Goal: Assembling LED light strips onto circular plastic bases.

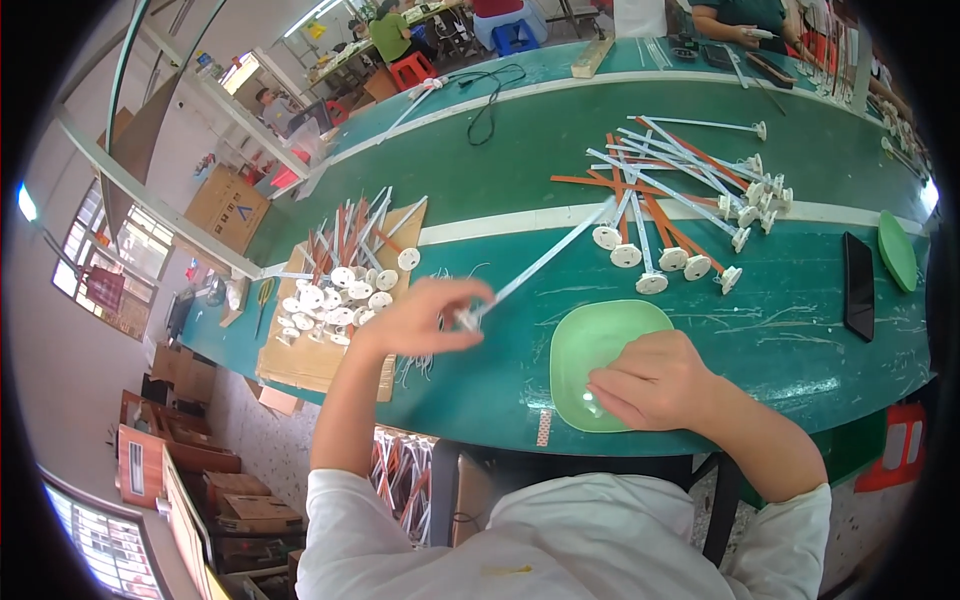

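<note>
My left hand (425,315) pinches the round end of a white strip (550,255), which slants up and away to the right. That end piece is blurred and partly behind my fingers. My right hand (655,380) reaches into a light green square dish (575,335) with its fingertips pressed together. Beside those fingertips lie small shiny pieces (590,400), too small to make out. Past the dish is a loose pile of white and orange strips (690,165) with white round discs (652,283) on their ends.
Left of my left hand, more disc-ended strips (340,295) lie on a cardboard sheet (300,365). Thin wires (415,370) lie at its edge. A black phone (858,285) and another green dish (897,250) are at the right. Across the green table (480,390), other people work.
</note>
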Tool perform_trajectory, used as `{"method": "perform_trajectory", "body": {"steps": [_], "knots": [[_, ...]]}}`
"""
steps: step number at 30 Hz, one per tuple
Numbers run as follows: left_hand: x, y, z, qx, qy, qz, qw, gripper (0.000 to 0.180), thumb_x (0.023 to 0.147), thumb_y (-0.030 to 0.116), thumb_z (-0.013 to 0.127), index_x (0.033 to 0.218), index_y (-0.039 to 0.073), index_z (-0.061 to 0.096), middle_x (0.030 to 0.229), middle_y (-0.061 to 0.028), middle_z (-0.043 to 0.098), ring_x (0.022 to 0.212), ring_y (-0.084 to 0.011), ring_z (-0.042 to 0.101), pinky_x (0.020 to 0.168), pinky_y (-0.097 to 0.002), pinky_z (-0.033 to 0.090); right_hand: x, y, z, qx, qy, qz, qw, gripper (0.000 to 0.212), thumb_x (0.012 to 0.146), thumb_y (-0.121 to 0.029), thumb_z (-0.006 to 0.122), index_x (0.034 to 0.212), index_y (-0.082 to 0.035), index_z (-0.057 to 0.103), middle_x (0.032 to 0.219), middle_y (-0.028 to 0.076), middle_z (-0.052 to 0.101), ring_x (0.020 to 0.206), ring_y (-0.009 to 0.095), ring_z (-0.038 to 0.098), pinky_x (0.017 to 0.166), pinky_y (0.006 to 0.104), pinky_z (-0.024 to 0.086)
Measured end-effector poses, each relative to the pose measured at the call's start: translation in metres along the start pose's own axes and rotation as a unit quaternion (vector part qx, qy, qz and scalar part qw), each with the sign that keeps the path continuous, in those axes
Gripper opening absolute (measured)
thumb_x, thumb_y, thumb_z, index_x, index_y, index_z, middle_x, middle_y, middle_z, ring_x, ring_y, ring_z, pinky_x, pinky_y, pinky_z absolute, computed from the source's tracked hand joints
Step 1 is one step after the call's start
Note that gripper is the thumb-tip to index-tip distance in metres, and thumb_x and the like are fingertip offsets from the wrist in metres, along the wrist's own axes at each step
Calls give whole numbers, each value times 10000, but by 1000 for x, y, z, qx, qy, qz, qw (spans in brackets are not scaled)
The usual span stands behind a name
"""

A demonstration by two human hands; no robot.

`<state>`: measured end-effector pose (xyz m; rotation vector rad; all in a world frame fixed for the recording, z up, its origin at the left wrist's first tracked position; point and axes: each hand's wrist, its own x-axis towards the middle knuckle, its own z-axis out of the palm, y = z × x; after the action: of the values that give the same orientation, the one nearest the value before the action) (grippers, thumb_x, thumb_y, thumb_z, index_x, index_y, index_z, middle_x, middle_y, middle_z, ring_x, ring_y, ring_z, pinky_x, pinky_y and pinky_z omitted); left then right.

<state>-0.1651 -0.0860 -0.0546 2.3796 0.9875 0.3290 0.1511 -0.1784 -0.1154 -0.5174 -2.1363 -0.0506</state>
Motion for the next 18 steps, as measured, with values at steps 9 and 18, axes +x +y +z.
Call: {"method": "perform_trajectory", "body": {"steps": [9, 18], "knots": [[0, 110, 35, -16, 162, 256, 953, 267, 692, 101, 861, 937, 77, 759, 736, -22, 534, 567, -148, 505, 461, -271, 349, 4, -2, -5, 32, 83, -9, 996, 239, 697, -75, 812, 902, -48, 693, 802, 78, 677, 609, 196, 644, 514, 288, 498], [49, 75, 117, -34, 311, 229, 922, 352, 661, -63, 781, 993, 35, 718, 810, -60, 575, 701, -172, 563, 544, -265, 445, 2, 12, -4, -12, 133, 45, 990, 336, 677, -28, 832, 981, 6, 694, 959, 164, 686, 730, 257, 671, 583, 310, 534]]}}
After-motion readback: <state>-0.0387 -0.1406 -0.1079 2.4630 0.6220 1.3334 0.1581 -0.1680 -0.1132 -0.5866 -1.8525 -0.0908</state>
